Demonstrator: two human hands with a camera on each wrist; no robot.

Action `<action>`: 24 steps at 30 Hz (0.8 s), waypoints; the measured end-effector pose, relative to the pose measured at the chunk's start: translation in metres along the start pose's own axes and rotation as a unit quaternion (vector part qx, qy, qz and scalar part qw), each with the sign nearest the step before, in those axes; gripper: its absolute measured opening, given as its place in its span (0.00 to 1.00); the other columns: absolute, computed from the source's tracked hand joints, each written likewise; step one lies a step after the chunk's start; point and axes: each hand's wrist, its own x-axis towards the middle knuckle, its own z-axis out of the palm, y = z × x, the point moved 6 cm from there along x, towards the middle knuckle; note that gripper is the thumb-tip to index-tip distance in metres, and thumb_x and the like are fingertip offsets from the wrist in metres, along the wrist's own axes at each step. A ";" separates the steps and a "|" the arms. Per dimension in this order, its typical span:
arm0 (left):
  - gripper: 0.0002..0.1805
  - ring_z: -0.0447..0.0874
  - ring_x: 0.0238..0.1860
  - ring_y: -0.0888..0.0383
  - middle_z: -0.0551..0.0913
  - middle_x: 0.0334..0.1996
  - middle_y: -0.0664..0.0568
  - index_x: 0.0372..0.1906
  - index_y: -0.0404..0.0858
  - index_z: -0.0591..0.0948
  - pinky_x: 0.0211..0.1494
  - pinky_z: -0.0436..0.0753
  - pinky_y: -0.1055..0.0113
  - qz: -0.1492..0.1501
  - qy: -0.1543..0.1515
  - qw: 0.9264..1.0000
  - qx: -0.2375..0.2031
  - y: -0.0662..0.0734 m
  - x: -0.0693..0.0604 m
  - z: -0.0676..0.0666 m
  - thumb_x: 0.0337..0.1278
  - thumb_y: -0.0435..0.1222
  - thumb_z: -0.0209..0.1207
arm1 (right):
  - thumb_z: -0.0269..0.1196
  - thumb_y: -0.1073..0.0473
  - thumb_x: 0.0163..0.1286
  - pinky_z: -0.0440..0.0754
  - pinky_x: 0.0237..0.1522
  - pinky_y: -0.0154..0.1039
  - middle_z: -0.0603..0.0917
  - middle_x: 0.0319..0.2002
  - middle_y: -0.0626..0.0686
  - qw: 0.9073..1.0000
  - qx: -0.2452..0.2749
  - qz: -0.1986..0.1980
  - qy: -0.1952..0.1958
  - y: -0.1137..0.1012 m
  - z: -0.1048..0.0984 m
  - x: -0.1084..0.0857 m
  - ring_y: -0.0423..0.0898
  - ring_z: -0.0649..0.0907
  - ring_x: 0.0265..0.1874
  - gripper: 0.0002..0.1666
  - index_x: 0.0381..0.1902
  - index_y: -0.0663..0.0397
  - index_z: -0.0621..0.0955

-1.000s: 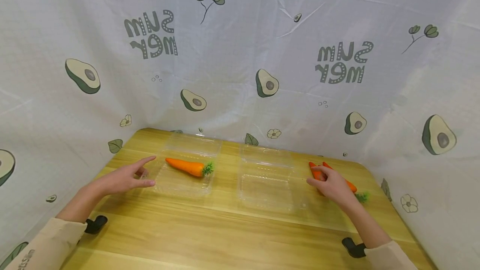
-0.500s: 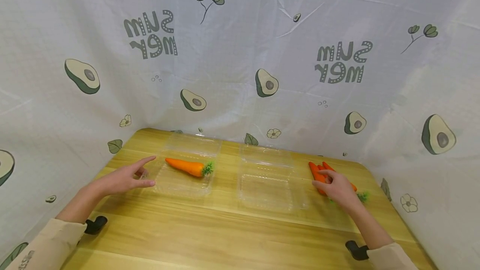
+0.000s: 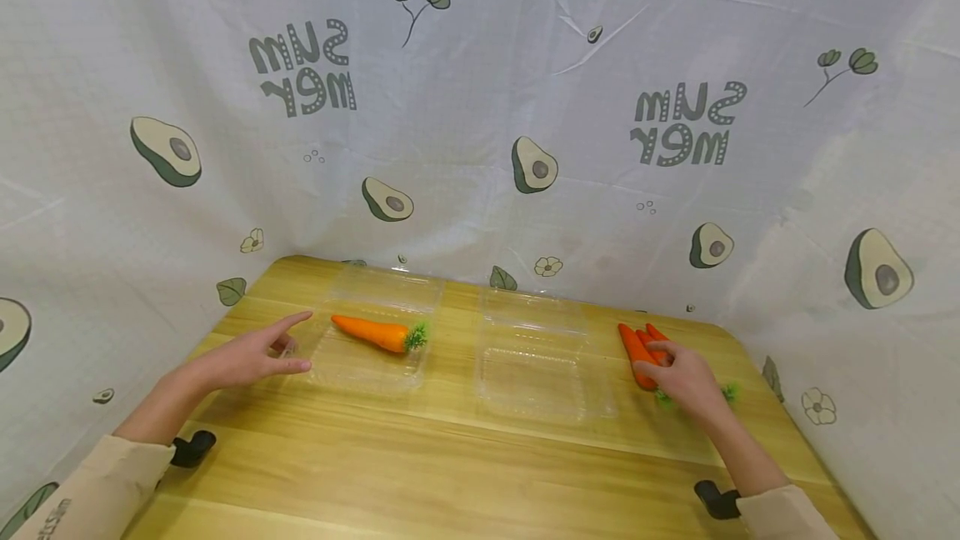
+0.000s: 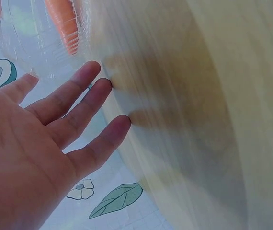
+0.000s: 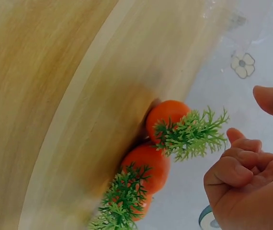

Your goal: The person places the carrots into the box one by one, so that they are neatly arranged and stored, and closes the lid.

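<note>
In the head view, my left hand point(image 3: 243, 357) hovers beside the left clear plastic container point(image 3: 366, 382), its thumb and index finger apart. Inside that container lies an orange carrot point(image 3: 371, 332) with a green leafy top. The left wrist view shows this hand's fingers point(image 4: 81, 103) spread, holding nothing. At the right, my right hand point(image 3: 688, 377) hangs over a group of three carrots point(image 3: 636, 357) and partly hides them. Its thumb and index finger stand apart, and the other fingers are bent. Carrot ends point(image 5: 167, 117) with green tops show beside it in the right wrist view.
A second clear container point(image 3: 528, 386), its lid folded back, lies in the middle of the wooden table point(image 3: 420, 473). A white curtain point(image 3: 465, 107) printed with avocados surrounds the back and sides.
My right hand has shifted rightward over the carrots, uncovering more of the leftmost one and its green top. My left hand and the carrot in the container have not moved.
</note>
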 end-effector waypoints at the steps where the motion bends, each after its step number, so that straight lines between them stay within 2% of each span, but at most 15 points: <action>1: 0.51 0.77 0.59 0.39 0.79 0.56 0.36 0.80 0.35 0.50 0.57 0.77 0.44 0.000 0.000 1.000 0.001 0.000 0.000 0.000 0.65 0.52 0.64 | 0.61 0.47 0.74 0.77 0.46 0.54 0.75 0.57 0.76 1.000 -0.002 0.001 0.000 0.001 0.000 0.001 0.63 0.76 0.47 0.38 0.69 0.71 0.69; 5: 0.51 0.77 0.59 0.39 0.79 0.56 0.36 0.80 0.35 0.50 0.56 0.78 0.44 0.001 -0.001 1.000 0.003 -0.001 0.000 0.000 0.64 0.52 0.64 | 0.62 0.47 0.73 0.72 0.37 0.44 0.79 0.45 0.68 1.000 -0.004 0.009 0.000 0.003 0.000 0.003 0.56 0.74 0.39 0.39 0.68 0.73 0.70; 7: 0.51 0.77 0.59 0.39 0.79 0.56 0.35 0.80 0.35 0.50 0.56 0.78 0.44 0.000 -0.001 1.000 0.004 -0.001 0.000 0.000 0.65 0.52 0.64 | 0.62 0.48 0.73 0.71 0.34 0.43 0.78 0.38 0.64 1.000 -0.005 0.011 -0.001 0.004 0.000 0.004 0.54 0.73 0.35 0.38 0.67 0.74 0.70; 9: 0.50 0.77 0.59 0.39 0.79 0.56 0.35 0.80 0.35 0.50 0.56 0.78 0.44 0.000 -0.002 1.000 0.005 0.000 0.000 0.000 0.65 0.52 0.64 | 0.62 0.48 0.73 0.68 0.31 0.41 0.74 0.29 0.57 1.000 -0.005 0.015 -0.004 0.005 0.001 0.005 0.51 0.70 0.29 0.38 0.67 0.75 0.70; 12: 0.51 0.77 0.59 0.39 0.79 0.56 0.35 0.80 0.35 0.50 0.56 0.78 0.44 -0.002 -0.002 1.000 0.006 0.001 -0.001 -0.001 0.65 0.52 0.64 | 0.62 0.49 0.72 0.65 0.28 0.41 0.67 0.24 0.52 1.000 -0.005 0.020 -0.010 0.007 0.002 0.006 0.48 0.66 0.25 0.39 0.67 0.76 0.69; 14: 0.50 0.77 0.59 0.38 0.79 0.56 0.34 0.80 0.34 0.51 0.56 0.78 0.44 0.000 -0.002 1.000 0.006 0.002 -0.001 -0.001 0.65 0.52 0.63 | 0.62 0.48 0.72 0.67 0.30 0.42 0.71 0.26 0.54 1.000 -0.011 0.020 -0.011 0.007 0.001 0.007 0.49 0.69 0.26 0.39 0.66 0.76 0.70; 17: 0.50 0.77 0.59 0.38 0.79 0.57 0.34 0.80 0.35 0.51 0.56 0.78 0.44 -0.002 -0.003 1.000 0.006 0.002 -0.001 -0.001 0.65 0.52 0.63 | 0.62 0.47 0.72 0.74 0.35 0.45 0.80 0.38 0.66 0.999 -0.021 0.020 -0.013 0.009 -0.001 0.009 0.55 0.76 0.35 0.39 0.65 0.77 0.71; 20: 0.50 0.77 0.60 0.36 0.78 0.57 0.32 0.80 0.35 0.50 0.56 0.79 0.43 0.000 -0.005 1.000 0.004 0.002 -0.001 0.000 0.65 0.52 0.63 | 0.61 0.46 0.72 0.79 0.44 0.53 0.77 0.54 0.76 0.999 -0.035 0.020 -0.018 0.011 -0.003 0.010 0.63 0.79 0.45 0.40 0.64 0.77 0.71; 24: 0.50 0.76 0.61 0.35 0.78 0.59 0.32 0.80 0.36 0.50 0.56 0.79 0.42 -0.003 -0.006 1.000 0.001 0.002 0.000 0.000 0.65 0.51 0.63 | 0.61 0.46 0.71 0.78 0.51 0.61 0.73 0.60 0.80 0.999 -0.047 0.017 -0.023 0.013 -0.002 0.012 0.71 0.77 0.53 0.39 0.63 0.78 0.73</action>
